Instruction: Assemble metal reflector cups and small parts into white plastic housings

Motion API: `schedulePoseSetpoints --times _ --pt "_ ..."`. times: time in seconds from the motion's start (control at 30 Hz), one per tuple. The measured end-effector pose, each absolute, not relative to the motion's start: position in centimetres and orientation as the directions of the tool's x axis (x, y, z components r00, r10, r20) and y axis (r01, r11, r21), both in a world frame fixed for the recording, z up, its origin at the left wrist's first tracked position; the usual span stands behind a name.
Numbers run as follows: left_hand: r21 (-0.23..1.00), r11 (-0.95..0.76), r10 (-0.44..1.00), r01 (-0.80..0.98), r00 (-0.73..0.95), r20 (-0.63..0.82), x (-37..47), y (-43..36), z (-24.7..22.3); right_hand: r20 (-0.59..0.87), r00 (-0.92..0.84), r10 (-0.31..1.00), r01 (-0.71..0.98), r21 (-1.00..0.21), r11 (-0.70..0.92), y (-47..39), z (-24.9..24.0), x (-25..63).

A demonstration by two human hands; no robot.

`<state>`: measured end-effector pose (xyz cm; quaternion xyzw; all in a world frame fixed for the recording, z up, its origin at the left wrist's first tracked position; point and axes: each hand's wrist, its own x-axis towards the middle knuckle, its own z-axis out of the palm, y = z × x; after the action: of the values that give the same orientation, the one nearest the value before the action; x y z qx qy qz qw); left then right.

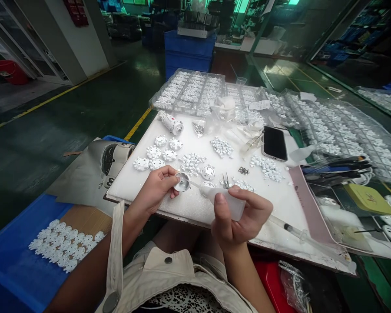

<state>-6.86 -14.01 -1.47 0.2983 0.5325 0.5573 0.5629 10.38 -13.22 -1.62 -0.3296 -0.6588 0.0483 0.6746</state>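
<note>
My left hand (161, 187) pinches a small round cup-shaped part (183, 182), its shiny silvery hollow side facing up. My right hand (241, 213) is wrapped round a translucent white squeeze bottle (232, 202), whose thin nozzle points left at the round part. Whether the nozzle tip touches the part I cannot tell. Metal tweezers (226, 180) show just behind the bottle. Near my hands are small piles of white pieces (192, 163) and a white disc with dark dots (208, 172); another such disc is partly hidden by the bottle.
Several assembled white discs (154, 152) and a white cylindrical model (171, 123) occupy the white foam board's left side. A phone (274, 143) lies right, with a syringe (299, 234) at the front right. Clear trays (195, 89) of white parts stand behind. A blue bin (16, 265) is low left.
</note>
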Motion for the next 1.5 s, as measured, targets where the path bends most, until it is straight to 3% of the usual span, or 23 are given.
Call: schedulePoseSetpoints --times 0.3,0.67,1.5 --pt "0.932 0.194 0.95 -0.305 -0.18 -0.257 -6.86 -14.1 -1.57 0.892 0.028 0.45 0.345 -0.431 0.833 -12.98 -1.54 9.92" --pt "0.933 0.204 0.944 -0.298 -0.194 -0.268 -6.77 -14.02 -1.55 0.857 0.056 0.512 0.355 -0.496 0.792 -13.23 -1.93 9.81" --pt "0.946 0.194 0.949 -0.26 -0.196 -0.249 -6.68 -14.11 -1.68 0.865 0.017 0.501 0.321 -0.48 0.817 -13.41 -2.44 10.19"
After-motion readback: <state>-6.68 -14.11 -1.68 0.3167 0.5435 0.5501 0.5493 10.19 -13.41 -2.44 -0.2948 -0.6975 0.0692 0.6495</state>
